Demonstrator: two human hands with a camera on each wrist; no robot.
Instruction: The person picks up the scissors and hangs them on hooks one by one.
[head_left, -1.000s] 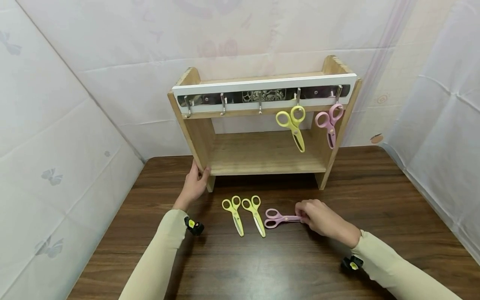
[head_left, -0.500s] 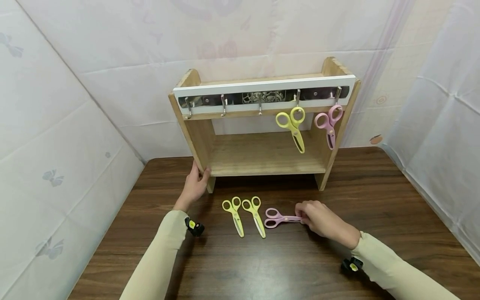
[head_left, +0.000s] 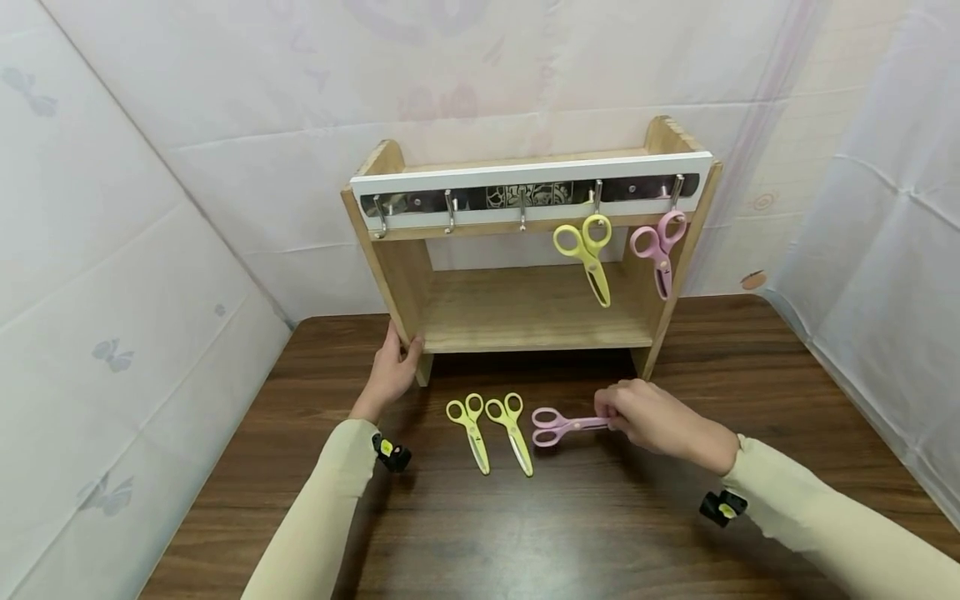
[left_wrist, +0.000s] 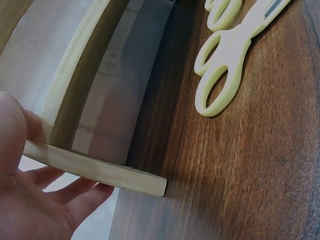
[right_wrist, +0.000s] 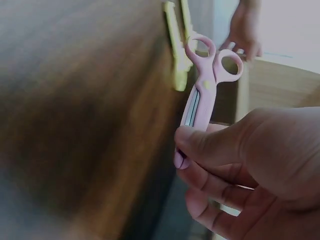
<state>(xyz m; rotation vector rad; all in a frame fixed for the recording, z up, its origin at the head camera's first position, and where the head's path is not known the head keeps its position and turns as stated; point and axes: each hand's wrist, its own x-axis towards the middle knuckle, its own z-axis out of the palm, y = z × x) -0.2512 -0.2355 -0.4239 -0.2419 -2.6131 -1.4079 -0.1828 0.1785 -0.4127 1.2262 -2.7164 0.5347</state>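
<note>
My right hand (head_left: 648,417) pinches a pair of pink scissors (head_left: 562,426) by the blade end between thumb and fingers. In the right wrist view the pink scissors (right_wrist: 204,80) point their handle loops away from the palm. At the wooden shelf's (head_left: 536,342) lower left side, my left hand (head_left: 390,368) grips the side panel, the thumb in front and the fingers behind, as the left wrist view shows of the panel (left_wrist: 100,169). Two pairs of yellow scissors, one on the left (head_left: 471,433) and one on the right (head_left: 512,433), lie on the table between the hands.
A white hook rail (head_left: 450,177) with several metal hooks runs across the shelf's upper front. Yellow scissors (head_left: 592,260) and pink scissors (head_left: 662,254) hang from its two rightmost hooks. The brown table (head_left: 480,542) meets patterned cloth walls (head_left: 225,125) at the back and sides.
My right hand has risen slightly off the table, carrying the pink scissors up with it. The left hand keeps its hold on the shelf.
</note>
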